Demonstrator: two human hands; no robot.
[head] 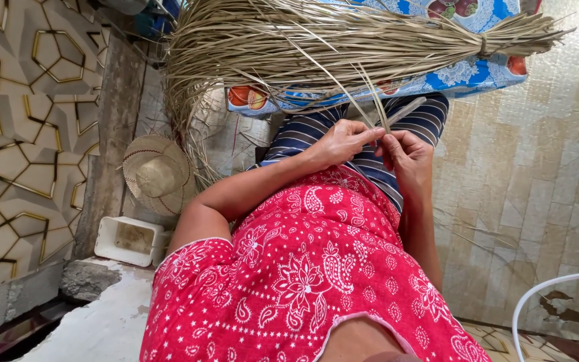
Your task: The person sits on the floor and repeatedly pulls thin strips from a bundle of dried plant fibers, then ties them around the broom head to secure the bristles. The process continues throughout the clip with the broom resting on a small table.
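Dry flat straw strips (378,110) pinched by both hands' fingers (370,136).

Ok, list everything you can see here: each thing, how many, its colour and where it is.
Straw bundle: one, tan, tied, lying across the top.
Patterned cloth: one, blue and white, under the bundle.
Woven hat: one, tan, on the floor at left.
Plastic tub: one, white, below the hat.
Straw strips: a few, tan, pinched between both hands.
Red dress: one, on the person.
Left hand: holds the strips.
Right hand: holds the strips.
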